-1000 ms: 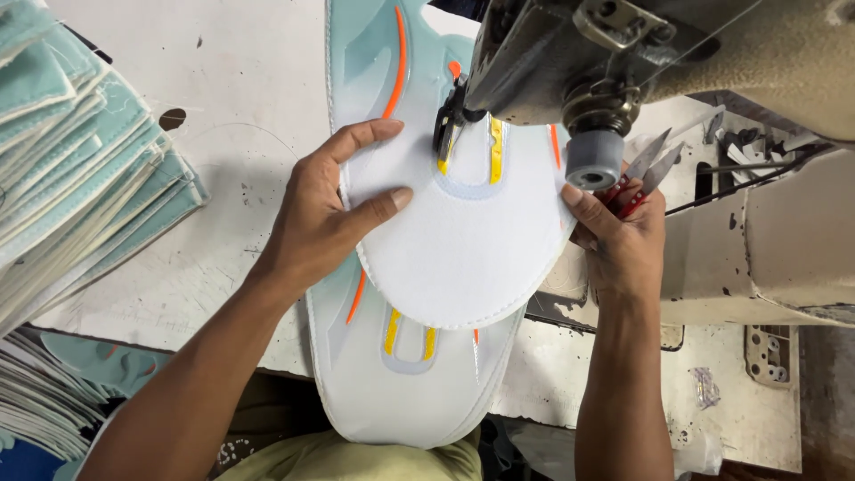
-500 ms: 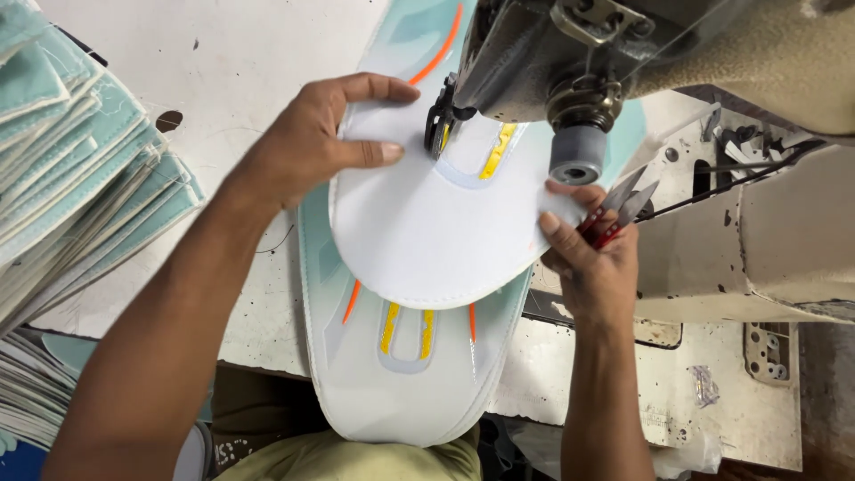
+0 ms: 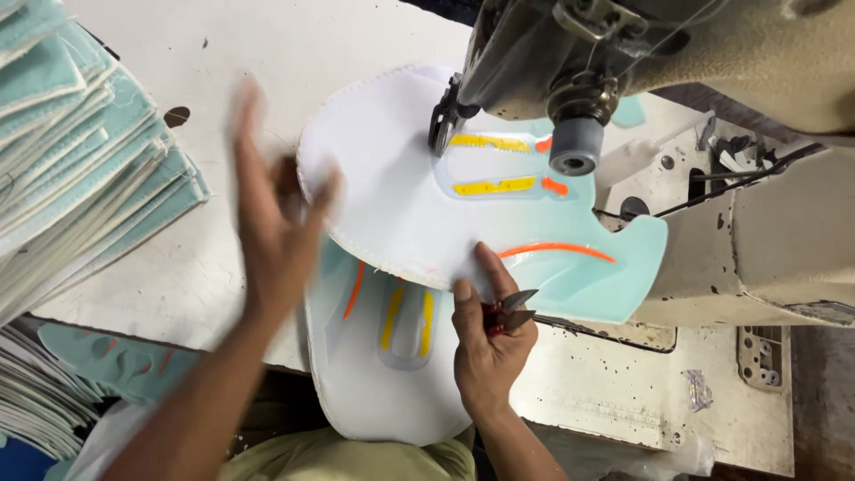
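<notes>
A white and mint shoe upper piece point(image 3: 401, 205) with yellow and orange stripes lies under the sewing machine head point(image 3: 552, 62), its edge at the needle. My left hand point(image 3: 272, 223) is blurred and raised, fingers spread, just at the piece's left edge. My right hand point(image 3: 490, 330) presses its thumb on the piece's near edge and holds small red-handled thread snips point(image 3: 509, 310) in its fingers. A second similar piece point(image 3: 383, 374) lies beneath, hanging over the table's front edge.
A tall stack of mint fabric pieces point(image 3: 80, 169) stands at the left on the white table point(image 3: 232, 62). More stacked pieces point(image 3: 44, 401) sit lower left. The machine body point(image 3: 766, 240) fills the right side.
The upper piece has been turned so its striped end points right. My left hand lifted off it and moved left, blurred. My right hand shifted down to the near edge.
</notes>
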